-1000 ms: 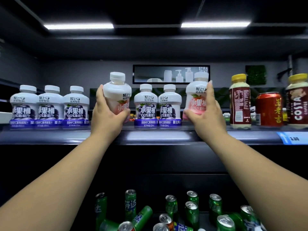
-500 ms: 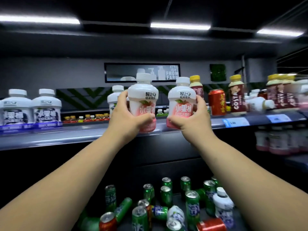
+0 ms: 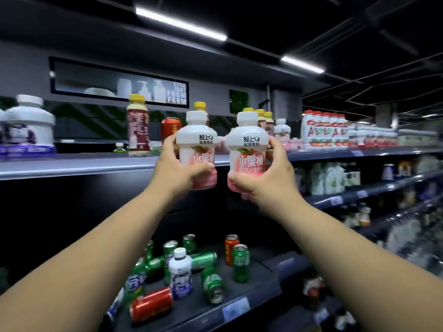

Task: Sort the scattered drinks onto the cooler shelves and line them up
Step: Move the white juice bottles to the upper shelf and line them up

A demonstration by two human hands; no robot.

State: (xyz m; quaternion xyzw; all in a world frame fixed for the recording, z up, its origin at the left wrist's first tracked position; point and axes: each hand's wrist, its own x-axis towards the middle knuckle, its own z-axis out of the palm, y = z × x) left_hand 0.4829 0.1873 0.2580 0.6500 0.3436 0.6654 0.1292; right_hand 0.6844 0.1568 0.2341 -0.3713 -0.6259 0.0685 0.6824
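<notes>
My left hand [image 3: 176, 172] grips a white bottle with a pink peach label [image 3: 197, 149], held upright in the air in front of the upper shelf [image 3: 79, 167]. My right hand [image 3: 266, 180] grips a second pink-label bottle [image 3: 247, 152] just to its right, the two almost touching. Both bottles hang off the shelf, in front of its edge. Behind them on the shelf stand yellow-capped brown bottles [image 3: 137, 127] and a red can [image 3: 170, 129]. White bottles with purple labels [image 3: 30, 127] stand at the far left of that shelf.
The lower shelf [image 3: 239, 305] holds several scattered green cans [image 3: 241, 262], red cans [image 3: 151, 304] and a white bottle with a blue label [image 3: 180, 271], some lying down. Rows of white bottles with red print [image 3: 323, 129] fill the upper shelf to the right; more stocked shelves run off right.
Both hands have carried the pink-label bottles to the right along the upper shelf, away from the purple-label row. My view has swung right, showing more shelves.
</notes>
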